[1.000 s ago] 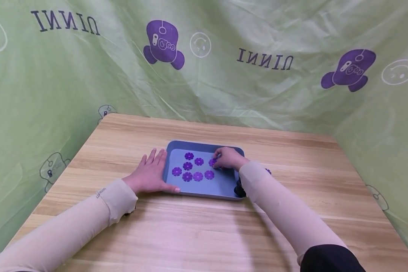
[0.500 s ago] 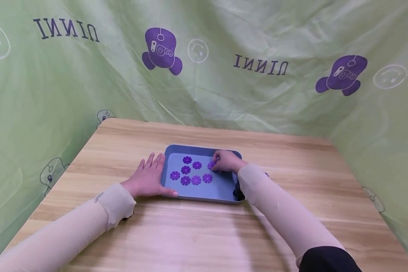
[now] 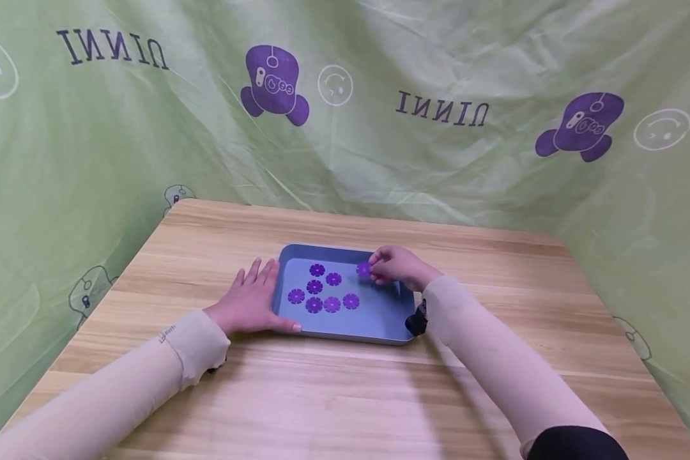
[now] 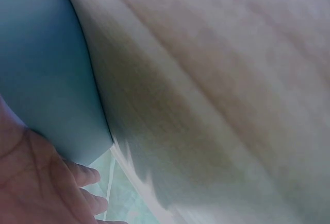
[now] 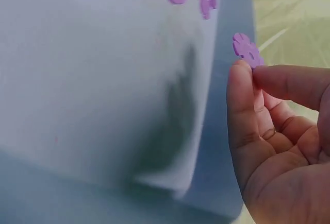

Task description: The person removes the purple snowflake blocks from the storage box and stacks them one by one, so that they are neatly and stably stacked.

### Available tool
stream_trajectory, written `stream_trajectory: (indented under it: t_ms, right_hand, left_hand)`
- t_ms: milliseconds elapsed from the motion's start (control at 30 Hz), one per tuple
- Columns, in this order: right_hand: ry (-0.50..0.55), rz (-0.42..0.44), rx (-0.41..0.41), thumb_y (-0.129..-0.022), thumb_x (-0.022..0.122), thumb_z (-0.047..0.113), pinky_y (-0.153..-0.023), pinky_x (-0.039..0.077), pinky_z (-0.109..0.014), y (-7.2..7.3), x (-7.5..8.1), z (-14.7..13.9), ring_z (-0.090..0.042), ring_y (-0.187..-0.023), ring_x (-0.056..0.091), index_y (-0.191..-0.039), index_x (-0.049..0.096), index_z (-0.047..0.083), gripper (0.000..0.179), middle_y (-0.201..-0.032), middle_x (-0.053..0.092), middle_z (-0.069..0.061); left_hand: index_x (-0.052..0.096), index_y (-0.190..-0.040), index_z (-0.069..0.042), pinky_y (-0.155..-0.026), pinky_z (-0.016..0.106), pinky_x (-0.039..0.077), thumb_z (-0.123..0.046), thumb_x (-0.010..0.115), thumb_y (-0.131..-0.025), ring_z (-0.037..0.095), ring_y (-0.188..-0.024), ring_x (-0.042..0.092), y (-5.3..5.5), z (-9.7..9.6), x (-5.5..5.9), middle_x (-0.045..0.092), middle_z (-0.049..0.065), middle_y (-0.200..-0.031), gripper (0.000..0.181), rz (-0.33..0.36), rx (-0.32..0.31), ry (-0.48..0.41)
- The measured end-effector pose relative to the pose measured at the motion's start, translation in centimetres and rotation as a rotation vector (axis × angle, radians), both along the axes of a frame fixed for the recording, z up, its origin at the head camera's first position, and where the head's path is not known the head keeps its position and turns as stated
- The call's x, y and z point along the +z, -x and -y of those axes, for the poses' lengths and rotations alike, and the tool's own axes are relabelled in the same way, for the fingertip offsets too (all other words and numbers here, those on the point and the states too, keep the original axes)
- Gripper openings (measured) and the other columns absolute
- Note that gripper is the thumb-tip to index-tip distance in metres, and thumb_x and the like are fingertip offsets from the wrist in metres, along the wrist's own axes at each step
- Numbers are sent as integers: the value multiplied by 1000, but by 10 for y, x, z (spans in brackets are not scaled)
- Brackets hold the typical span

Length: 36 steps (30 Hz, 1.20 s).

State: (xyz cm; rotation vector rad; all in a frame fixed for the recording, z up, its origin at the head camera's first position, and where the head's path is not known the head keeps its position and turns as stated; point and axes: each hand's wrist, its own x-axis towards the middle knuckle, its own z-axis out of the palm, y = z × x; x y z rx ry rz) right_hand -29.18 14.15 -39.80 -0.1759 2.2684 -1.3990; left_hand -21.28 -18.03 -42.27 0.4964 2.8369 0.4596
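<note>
Between thumb and fingertips, my right hand pinches a purple notched plastic disc, a snowflake-shaped building piece. The right wrist view shows the disc held up at the fingertips, above the tray's side wall. Below it is a shallow blue-grey tray with several similar purple discs lying flat in its left and middle part. My left hand rests at the tray's left side, fingers spread and straight, thumb along the front rim. In the left wrist view the palm is against the tray's outer wall.
The tray stands on a wood-grain table. Behind and at both sides hangs a green printed curtain. A black wrist device on my right wrist overlaps the tray's right front corner.
My right hand has risen from the tray floor and shifted right, with the disc in its fingertips. The left hand stays at the tray. A disc beyond the right sleeve is now hidden.
</note>
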Motion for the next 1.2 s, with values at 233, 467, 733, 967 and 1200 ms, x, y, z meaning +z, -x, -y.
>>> stream_trajectory:
  t_ms: [233, 467, 733, 967, 1200]
  right_hand:
    - [109, 36, -29, -104, 54, -1, -76, 58, -25, -5, 9, -32, -16, -86, 65, -114, 57, -8, 13, -93, 65, -9]
    - [167, 48, -86, -105, 51, 0, -78, 58, -24, -9, 10, -63, -13, -86, 65, -114, 55, -6, 12, -92, 65, -6]
    - [165, 44, -112, -106, 50, 1, -86, 57, -27, -13, 7, -86, -10, -89, 65, -121, 52, -12, 19, -96, 65, -3]
    - [116, 39, -135, -106, 51, 3, -81, 56, -24, -15, 2, -104, -9, -87, 63, -121, 54, -10, 20, -95, 65, -2]
    - [30, 21, -144, -106, 52, 6, -79, 55, -23, -17, -2, -124, -11, -87, 61, -124, 54, -11, 25, -96, 65, -3]
  left_hand:
    - [3, -160, 11, -121, 66, -2, -85, 73, -67, 50, -153, -5, 1, 1, -2, 4, 29, -168, 151, -12, -7, 11]
    - [2, -160, 10, -121, 65, -2, -85, 73, -68, 49, -154, -6, 2, 1, 1, 2, 27, -169, 151, -4, -9, 15]
    - [3, -160, 11, -120, 66, -2, -85, 73, -67, 50, -153, -5, 2, 1, -1, 3, 28, -168, 151, -4, -5, 12]
    - [4, -160, 11, -120, 66, -4, -86, 72, -68, 49, -154, -5, 0, 1, -2, 3, 29, -168, 150, -18, -7, 30]
    - [4, -161, 10, -119, 66, -7, -86, 71, -67, 47, -154, -7, 1, 1, -1, -1, 28, -168, 150, -29, -10, 43]
